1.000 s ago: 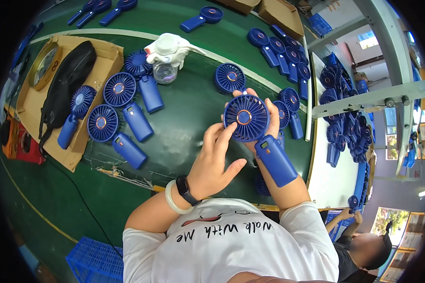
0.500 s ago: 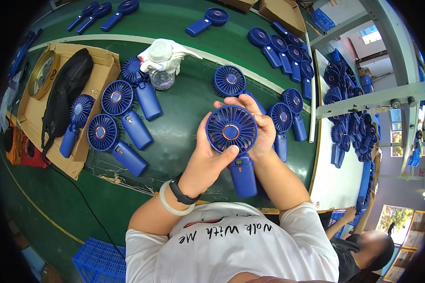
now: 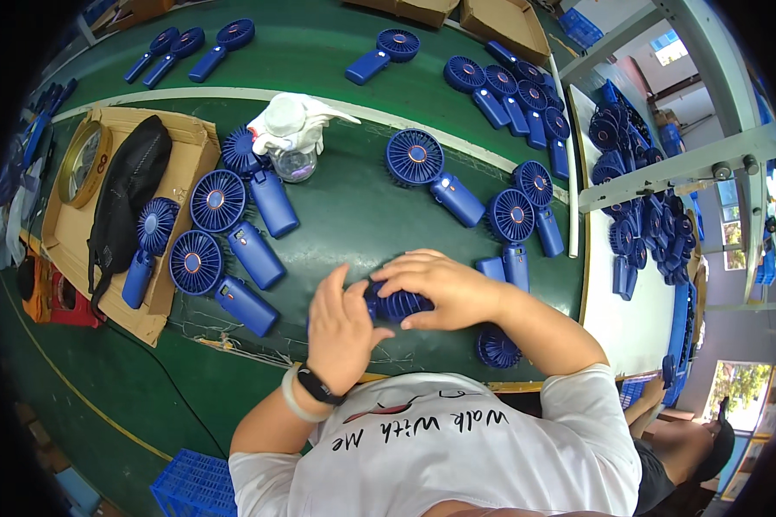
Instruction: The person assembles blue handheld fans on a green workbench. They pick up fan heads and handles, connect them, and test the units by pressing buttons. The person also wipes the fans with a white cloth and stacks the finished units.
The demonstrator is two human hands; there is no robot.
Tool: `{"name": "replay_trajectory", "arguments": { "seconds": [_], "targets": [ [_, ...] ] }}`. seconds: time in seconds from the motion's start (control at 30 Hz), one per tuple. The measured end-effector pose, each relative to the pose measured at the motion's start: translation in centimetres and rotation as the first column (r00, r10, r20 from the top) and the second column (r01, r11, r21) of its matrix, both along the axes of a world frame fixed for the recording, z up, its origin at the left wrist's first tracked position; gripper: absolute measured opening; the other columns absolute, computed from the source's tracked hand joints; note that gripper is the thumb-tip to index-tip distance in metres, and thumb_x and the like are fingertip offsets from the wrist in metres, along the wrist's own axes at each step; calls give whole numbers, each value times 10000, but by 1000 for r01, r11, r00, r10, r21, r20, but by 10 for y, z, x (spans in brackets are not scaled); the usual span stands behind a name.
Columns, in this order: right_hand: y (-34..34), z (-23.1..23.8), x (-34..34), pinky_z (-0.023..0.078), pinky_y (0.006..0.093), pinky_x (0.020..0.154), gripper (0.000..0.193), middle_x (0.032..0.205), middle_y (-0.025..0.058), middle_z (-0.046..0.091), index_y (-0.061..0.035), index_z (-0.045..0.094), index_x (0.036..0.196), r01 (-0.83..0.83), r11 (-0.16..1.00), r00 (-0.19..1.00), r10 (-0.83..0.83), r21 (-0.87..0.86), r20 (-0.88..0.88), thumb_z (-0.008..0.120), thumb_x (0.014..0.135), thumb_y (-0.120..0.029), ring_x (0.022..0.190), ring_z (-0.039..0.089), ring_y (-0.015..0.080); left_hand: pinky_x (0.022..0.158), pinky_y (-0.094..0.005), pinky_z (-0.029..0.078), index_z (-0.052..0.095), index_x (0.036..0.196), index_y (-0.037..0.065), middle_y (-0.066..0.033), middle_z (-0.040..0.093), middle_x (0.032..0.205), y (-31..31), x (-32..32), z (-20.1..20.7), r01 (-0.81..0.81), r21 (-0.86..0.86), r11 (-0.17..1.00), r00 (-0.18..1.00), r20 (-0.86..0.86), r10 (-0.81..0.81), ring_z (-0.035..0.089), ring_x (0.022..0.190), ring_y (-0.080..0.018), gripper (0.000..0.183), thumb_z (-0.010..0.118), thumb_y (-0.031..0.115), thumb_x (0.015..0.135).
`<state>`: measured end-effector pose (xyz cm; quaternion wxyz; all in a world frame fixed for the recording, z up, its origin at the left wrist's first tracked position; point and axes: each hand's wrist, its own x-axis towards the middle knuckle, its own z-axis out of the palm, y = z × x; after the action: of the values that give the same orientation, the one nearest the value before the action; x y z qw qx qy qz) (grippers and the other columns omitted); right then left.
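Over the near part of the green table (image 3: 345, 220), a handheld fan (image 3: 403, 305) sits between the person's two hands. The right hand (image 3: 447, 289) curls around its round head, grasping it, presumably because the cage offers a broad, stiff hold; the left hand (image 3: 337, 327), fingers spread and slightly bent, screens the handle side, and whether it grips anything cannot be told. The fan is dark blue, its ribbed head seen tilted and somewhat blurred, much of its body covered. Farther left, three fans (image 3: 259, 258) lie side by side near a cardboard tray (image 3: 203, 142), handles toward the near side, probably for easy picking up. Beyond them a white cloth (image 3: 289, 123) covers the top of a clear jar (image 3: 295, 166). At far right, more fans (image 3: 516, 117) lie closely ranked, likely to save space.
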<state>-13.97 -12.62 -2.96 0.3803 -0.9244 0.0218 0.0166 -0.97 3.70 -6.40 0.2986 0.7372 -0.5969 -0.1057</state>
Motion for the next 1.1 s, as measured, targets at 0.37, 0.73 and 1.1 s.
{"name": "replay_trajectory", "arguments": {
  "seconds": [0.37, 0.73, 1.1],
  "targets": [
    [21, -30, 8, 388, 365, 823, 497, 970, 91, 518, -69, 516, 1014, -121, 908, 993, 116, -401, -36, 708, 617, -298, 925, 509, 249, 783, -369, 390, 493, 1155, -39, -110, 506, 1039, 10, 9, -23, 201, 162, 966, 942, 238, -236, 491, 927, -255, 734, 725, 365, 587],
    [31, -40, 10, 383, 334, 729, 393, 844, 53, 499, -51, 538, 952, 27, 897, 993, 28, -442, 117, 636, 603, -203, 806, 489, 209, 729, -340, 381, 524, 1133, -3, -60, 510, 970, 5, 23, -37, 287, 68, 956, 907, 303, -293, 474, 866, -202, 672, 719, 361, 603],
    [-78, 3, -21, 417, 393, 896, 309, 1026, 147, 581, -46, 595, 1003, 787, 590, 609, -693, -181, 386, 664, 776, -245, 1001, 536, 316, 765, -345, 506, 334, 1274, 35, -117, 577, 1038, -22, 30, -2, 16, -14, 1000, 607, -794, -20, 599, 876, -225, 554, 643, 61, 815]
  ]
}}
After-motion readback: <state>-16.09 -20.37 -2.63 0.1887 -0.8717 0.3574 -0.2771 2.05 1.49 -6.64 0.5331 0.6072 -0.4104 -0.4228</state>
